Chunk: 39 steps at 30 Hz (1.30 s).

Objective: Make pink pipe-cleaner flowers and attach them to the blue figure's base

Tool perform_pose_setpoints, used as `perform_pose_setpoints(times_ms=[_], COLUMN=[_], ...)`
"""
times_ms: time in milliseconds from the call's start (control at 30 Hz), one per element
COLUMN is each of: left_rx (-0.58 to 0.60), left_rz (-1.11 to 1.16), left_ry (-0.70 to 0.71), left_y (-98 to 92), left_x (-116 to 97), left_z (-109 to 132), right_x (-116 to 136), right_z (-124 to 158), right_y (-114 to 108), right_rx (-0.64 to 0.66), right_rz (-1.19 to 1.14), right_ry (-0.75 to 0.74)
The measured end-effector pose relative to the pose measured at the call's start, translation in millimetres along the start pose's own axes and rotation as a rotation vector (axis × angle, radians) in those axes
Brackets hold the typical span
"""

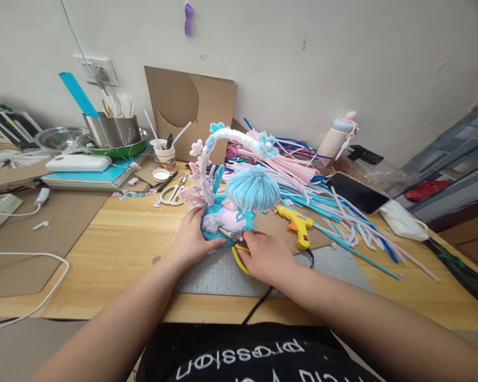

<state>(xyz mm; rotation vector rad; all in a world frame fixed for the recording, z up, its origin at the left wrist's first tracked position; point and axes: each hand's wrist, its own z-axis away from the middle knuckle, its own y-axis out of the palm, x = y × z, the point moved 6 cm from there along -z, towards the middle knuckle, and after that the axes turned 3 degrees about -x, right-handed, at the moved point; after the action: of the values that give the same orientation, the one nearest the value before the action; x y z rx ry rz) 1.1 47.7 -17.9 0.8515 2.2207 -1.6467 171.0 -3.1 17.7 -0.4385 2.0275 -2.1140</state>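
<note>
At the right hand [264, 255]: I see fingers curled snugly round the red and yellow handles of a pliers-like tool [229, 234]; whether its metal nose is parted, I can't tell from my end.
Left hand [194, 239]: fingers bent along the left side of the base, thumb laid across its front, gripping it; I read that as a brace against sliding.
Fuzzy craft piece [241, 192]: upright between both hands, mid-surface, placed close, I'd say, so both reach it easily; what it rests on is hidden.
Its look: a blue base topped with pink and lilac tufts; a white arch [204, 159] rising at the left, set with blue and pink flowers; a pleated, pale blue shade [258, 192] beneath the arch's right end.
Grey mat [215, 281]: flat on the wooden surface [131, 249], likely protecting it.
Glue gun [301, 228]: yellow, lying right of the piece, apparently parked within the right hand's reach.
Fuzzy stems [290, 170]: heaped behind and rightward, probably set back to leave the hands room.
</note>
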Motion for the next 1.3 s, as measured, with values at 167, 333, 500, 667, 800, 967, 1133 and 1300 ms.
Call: perform_pose_setpoints(times_ms=[167, 333, 500, 667, 800, 967, 1133, 1300], left_rx=[-0.005, -0.036, -0.065, -0.019, -0.009, -0.015, -0.008, 0.010], left_rz=[0.033, 0.020, -0.060, -0.046, -0.035, -0.062, -0.076, -0.082], left_ry=[-0.023, -0.028, -0.046, -0.047, -0.053, -0.057, -0.067, -0.063], left_y=[3.0, 7.3, 9.1, 8.5, 9.2, 12.2, 12.1, 11.7], left_x=[0.5, -0.2, -1.0, -2.9, -2.6, -1.6, -4.0, -5.7], left_z=[0.6, 2.4, 2.4, -1.4, -2.2, -0.6, 0.1, -0.7], right_x=[7.6, 6.9, 1.7, 3.7, 8.5, 15.6, 20.2, 24.0], right_z=[-3.5, -4.7, -5.5, -7.9, -14.6, -24.6, -30.1, -36.7], right_y=[-1.8, -1.9, -1.0, -1.5, -10.3, -28.1, -40.0, -45.9], right_rx=[-0.019, -0.004, 0.059, 0.074, 0.108, 0.177, 0.231, 0.291], right_rz=[0.050, 0.051, 0.001, 0.046, 0.067, 0.094, 0.139, 0.175], right_ry=[-0.019, -0.016, -0.044, -0.051, -0.066, -0.074, -0.063, -0.049])
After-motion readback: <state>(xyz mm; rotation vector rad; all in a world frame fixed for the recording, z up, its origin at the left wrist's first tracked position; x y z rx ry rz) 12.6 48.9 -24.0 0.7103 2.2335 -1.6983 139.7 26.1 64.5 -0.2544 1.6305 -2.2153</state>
